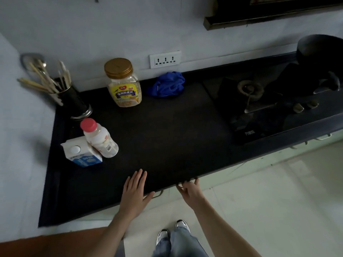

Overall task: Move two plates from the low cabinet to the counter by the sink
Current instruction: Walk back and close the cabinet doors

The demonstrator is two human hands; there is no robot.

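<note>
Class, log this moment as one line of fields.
stage: before pickup | left hand: flat on counter, empty | right hand: at counter edge, empty | plates: none visible

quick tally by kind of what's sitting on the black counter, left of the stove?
Drink containers: 2, white milk carton, pink-capped white bottle
Jars: 1, gold-lidded clear cereal jar
Utensil holders: 1, dark cylinder of chopsticks and spoons
Cloths: 1, crumpled blue cloth
Plates: 0
Total: 5
</note>
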